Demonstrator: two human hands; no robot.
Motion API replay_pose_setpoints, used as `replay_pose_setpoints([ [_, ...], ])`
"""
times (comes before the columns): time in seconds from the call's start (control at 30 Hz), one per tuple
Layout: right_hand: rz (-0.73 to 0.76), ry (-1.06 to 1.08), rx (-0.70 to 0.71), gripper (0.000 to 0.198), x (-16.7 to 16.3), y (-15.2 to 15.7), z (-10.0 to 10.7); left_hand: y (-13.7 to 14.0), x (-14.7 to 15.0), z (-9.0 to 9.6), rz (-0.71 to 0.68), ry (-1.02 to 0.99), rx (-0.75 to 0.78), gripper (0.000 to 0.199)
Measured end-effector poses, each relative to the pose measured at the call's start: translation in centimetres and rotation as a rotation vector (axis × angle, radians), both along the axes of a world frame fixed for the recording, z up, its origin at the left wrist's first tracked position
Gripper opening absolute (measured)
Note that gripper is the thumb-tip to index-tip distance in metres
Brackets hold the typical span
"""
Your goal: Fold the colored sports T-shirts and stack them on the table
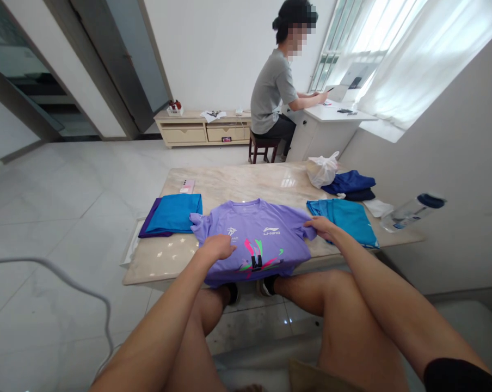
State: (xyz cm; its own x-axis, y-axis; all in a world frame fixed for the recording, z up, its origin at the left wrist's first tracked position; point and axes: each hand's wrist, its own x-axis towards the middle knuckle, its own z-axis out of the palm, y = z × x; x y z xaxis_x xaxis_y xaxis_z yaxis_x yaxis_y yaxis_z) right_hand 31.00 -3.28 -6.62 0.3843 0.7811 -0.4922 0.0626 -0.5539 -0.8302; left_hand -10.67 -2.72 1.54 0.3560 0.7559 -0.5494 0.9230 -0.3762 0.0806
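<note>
A purple short-sleeved T-shirt lies front side up, its collar away from me and its lower part hanging over the table's near edge. White logos and a pink, green and black print mark its front. My left hand is closed on the left part of the shirt, its fingertips mostly hidden. At the other side, my right hand pinches the edge of the right sleeve. Folded blue cloth lies over dark purple cloth left of the shirt. To the right is a folded teal garment.
The marble-look table also bears a pink phone, a white plastic bag, dark blue clothing and a clear bottle near the right end. Beyond it, a person in grey sits at a white desk.
</note>
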Motion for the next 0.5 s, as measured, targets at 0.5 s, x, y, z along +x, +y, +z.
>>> replay_pose_setpoints([
  [0.5,0.12,-0.091,-0.273,0.031,-0.7,0.3,0.3,-0.4,-1.1,0.9,0.013,-0.038,-0.006,0.054],
])
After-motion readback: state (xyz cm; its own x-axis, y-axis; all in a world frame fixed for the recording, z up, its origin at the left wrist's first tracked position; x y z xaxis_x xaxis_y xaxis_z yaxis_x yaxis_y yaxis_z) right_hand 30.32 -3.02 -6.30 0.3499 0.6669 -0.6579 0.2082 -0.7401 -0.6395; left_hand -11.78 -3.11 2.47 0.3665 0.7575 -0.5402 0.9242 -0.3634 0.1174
